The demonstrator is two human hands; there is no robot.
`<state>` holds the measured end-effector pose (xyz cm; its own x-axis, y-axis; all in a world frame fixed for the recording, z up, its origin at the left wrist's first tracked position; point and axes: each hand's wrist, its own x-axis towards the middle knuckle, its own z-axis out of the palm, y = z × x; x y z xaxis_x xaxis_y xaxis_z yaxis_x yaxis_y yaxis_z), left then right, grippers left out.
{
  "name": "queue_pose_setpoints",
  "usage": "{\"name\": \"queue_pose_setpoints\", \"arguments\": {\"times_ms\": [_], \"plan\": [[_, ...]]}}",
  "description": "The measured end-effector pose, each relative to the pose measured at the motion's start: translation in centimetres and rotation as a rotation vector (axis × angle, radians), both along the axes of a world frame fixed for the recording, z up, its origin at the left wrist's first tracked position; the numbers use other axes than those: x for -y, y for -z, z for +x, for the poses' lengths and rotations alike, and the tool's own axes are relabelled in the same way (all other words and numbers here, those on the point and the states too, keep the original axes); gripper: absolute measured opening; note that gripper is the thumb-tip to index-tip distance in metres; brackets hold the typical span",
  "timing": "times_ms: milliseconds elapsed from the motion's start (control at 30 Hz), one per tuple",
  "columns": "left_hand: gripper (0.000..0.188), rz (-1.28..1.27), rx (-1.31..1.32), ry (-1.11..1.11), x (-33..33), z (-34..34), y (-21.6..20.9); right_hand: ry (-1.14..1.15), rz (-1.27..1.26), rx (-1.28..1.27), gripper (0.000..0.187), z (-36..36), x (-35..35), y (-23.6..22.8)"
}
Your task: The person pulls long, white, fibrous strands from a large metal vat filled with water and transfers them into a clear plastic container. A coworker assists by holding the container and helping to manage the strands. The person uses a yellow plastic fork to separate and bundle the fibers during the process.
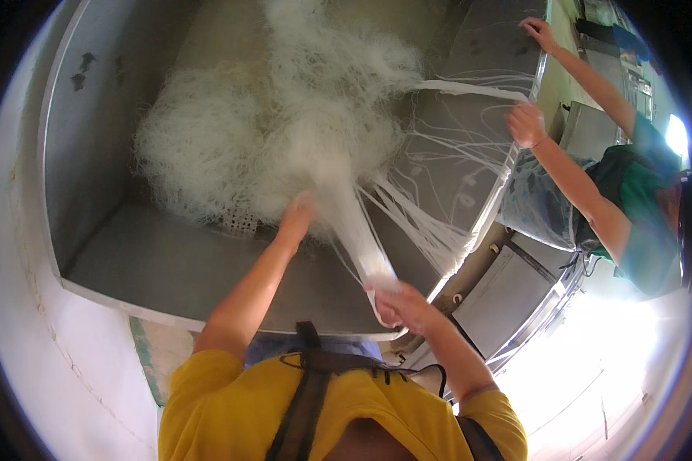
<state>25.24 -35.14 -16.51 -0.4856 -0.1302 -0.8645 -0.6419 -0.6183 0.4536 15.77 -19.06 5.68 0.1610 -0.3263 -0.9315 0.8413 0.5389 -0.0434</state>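
A big tangled heap of thin white noodles [207, 146] lies in a deep metal trough [169, 269]. From the heap, a long stretched bundle of noodles [357, 230] runs toward me. Its near end is closed in my right hand [400, 306], beside the trough's near right corner. My left hand [300, 213] reaches to the near edge of the heap, left of the bundle. Motion smears its fingers, and whether they hold any strands cannot be made out.
Loose strands [427, 223] drape over the trough's right rim [480, 223]. Across that rim, a co-worker in a green shirt [653, 200] grips another noodle bundle [469, 89] with one hand [525, 124]; the other hand [538, 32] is at the rim. A pale wall [23, 246] stands at left.
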Motion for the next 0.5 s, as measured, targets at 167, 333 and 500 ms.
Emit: {"name": "queue_pose_setpoints", "arguments": {"times_ms": [167,333,500], "plan": [[0.041,-0.449,-0.225,0.265,-1.7,-5.1,9.0,-0.19,0.048,-0.062,0.033,2.1,-0.4,0.9],[0.038,-0.636,-0.132,1.034,0.7,-7.7,16.0,-0.226,0.167,-0.089,0.031,2.7,-0.8,3.5],[0.05,-0.842,0.321,1.283,18.4,-5.9,19.3,-0.33,0.073,-0.252,0.03,4.6,-4.1,8.0]]}}
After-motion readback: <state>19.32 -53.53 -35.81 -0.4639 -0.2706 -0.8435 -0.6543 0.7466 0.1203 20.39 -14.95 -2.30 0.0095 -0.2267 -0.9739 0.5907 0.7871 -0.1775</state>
